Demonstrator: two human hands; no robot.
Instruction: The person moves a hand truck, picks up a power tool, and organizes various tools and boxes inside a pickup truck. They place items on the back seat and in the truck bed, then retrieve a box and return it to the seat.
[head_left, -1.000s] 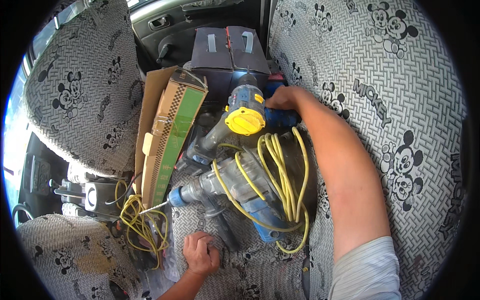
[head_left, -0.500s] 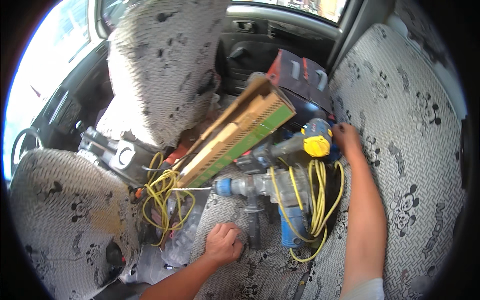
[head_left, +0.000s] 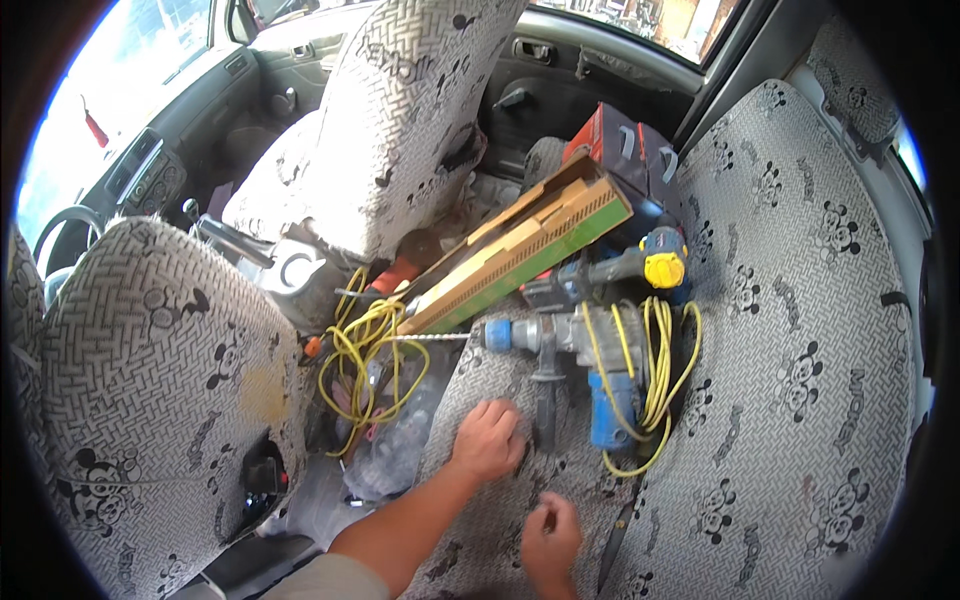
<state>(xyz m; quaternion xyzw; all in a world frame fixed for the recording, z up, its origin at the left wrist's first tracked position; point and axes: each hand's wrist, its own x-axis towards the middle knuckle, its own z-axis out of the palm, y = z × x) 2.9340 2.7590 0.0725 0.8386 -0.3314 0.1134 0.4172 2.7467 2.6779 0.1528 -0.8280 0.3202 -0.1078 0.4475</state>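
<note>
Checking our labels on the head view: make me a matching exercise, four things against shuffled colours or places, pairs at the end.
1. hammer drill
2. long carton
3. left hand
4. right hand

A. tan with a green side
B. nearest the picture's lower edge
C. loops of yellow cord lying over it
D. just left of the black side handle

Pairs: 1-C, 2-A, 3-D, 4-B
</note>
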